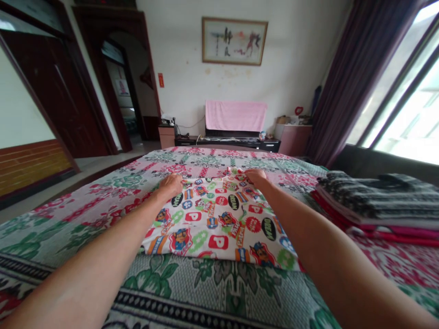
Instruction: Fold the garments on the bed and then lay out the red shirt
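A white garment (219, 219) printed with colourful cartoon dogs and lettering lies spread on the flowered bedspread (151, 274). At its far left corner my left hand (173, 183) is closed on the cloth. The far right corner is pinched by my right hand (256, 177). Between the hands the far edge looks slightly rumpled, while the near edge lies fairly straight across the bed. My forearms partly cover the garment's left and right sides, so its full outline cannot be made out.
On the bed's right side stands a stack of folded clothes (380, 201), black-and-white on top with red and pink below. Beyond the bed's far end, a pink cloth (236, 115) covers a screen on a low black cabinet (226, 144). A dark curtain (356, 68) hangs by the window.
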{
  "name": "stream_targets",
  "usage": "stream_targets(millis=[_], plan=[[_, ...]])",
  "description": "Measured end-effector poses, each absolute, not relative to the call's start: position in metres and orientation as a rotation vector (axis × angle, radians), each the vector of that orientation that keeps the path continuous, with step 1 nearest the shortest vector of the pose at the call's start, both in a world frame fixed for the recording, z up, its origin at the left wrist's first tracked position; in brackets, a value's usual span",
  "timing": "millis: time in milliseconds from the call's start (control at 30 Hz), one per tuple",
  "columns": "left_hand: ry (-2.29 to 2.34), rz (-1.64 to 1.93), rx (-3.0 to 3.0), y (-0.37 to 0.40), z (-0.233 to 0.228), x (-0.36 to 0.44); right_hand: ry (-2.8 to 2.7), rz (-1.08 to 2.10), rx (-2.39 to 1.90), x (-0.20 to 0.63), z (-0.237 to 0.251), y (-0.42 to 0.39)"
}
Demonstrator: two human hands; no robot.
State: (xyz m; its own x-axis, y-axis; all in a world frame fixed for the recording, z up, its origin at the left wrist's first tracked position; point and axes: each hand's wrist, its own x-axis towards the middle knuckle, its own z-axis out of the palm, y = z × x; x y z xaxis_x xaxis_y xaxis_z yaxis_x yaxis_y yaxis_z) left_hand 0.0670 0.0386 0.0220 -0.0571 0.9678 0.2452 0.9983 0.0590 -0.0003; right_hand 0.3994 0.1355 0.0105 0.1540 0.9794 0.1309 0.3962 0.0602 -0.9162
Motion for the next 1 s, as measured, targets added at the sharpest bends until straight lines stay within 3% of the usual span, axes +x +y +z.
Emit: stream_targets(millis=[300,500,700,833,1000], plan=[[-1.963,-0.42,-2.22,0.011,0.043,0.048,-1.42,1.053,-1.114,0.433,0.063,0.097],[-1.898,-0.423,-2.391,-0.014,0.031,0.034,-1.61,1.194,-1.19,0.485,0.044,0.049],[-1.949,-0.466,-2.332,-0.019,0.029,0.036,-1.852,0.772,-1.267,0.492,0.039,0.036],[-1.923,-0.453,-2.312,-0.02,0.025,0.038,-2.285,0.397,-1.034,0.479,0.059,0.026],[-1.842,-0.455,-2.339,-0.021,0.02,0.037,-2.667,0.282,-0.797,0.459,0.063,0.01]])
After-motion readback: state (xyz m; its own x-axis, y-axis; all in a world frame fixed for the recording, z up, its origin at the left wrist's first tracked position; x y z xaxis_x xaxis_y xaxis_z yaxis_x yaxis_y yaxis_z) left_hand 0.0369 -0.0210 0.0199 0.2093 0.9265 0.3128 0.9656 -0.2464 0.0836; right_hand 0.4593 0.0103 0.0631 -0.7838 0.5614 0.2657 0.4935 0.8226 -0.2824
